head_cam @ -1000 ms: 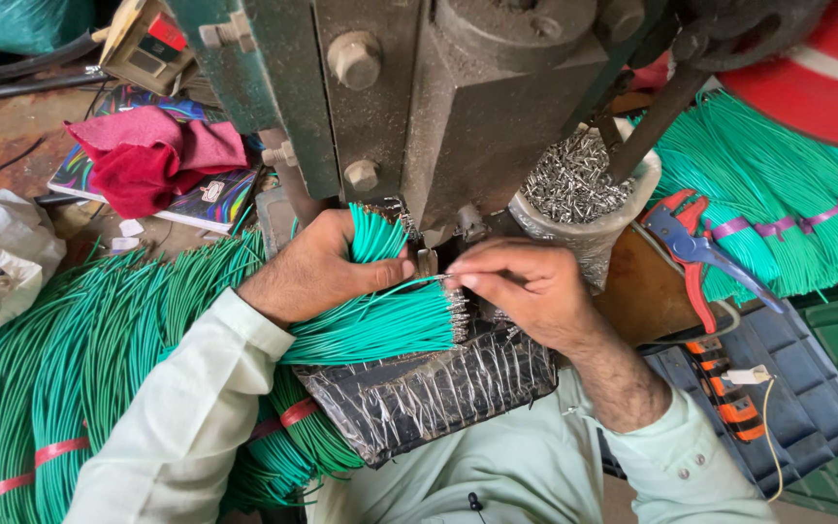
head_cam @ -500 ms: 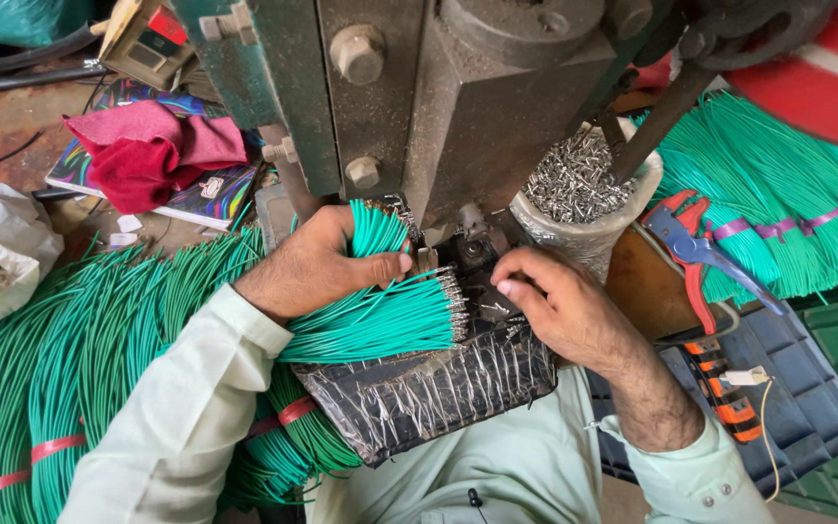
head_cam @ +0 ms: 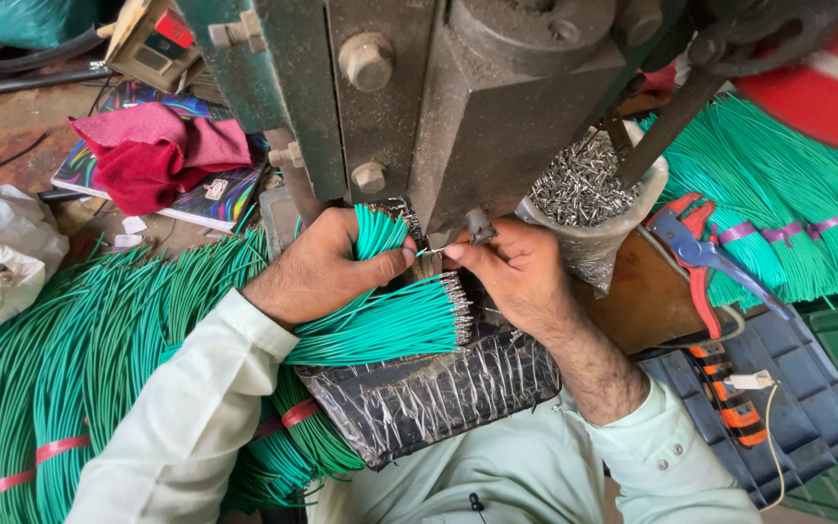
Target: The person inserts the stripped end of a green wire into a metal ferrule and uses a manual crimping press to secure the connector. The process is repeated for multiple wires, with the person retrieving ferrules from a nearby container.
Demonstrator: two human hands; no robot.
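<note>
Head view: left hand (head_cam: 317, 267) clenches green wire bundle (head_cam: 380, 325), ends fanned rightward; right hand (head_cam: 516, 272) pinches one wire end (head_cam: 431, 251) beneath press (head_cam: 458, 107)

Smooth plastic-coated green wires (head_cam: 380, 325); matt grey metal press (head_cam: 477, 107).

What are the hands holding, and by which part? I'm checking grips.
Left hand grips a bundle of green wires around its middle; right hand pinches one wire's tip.
</note>
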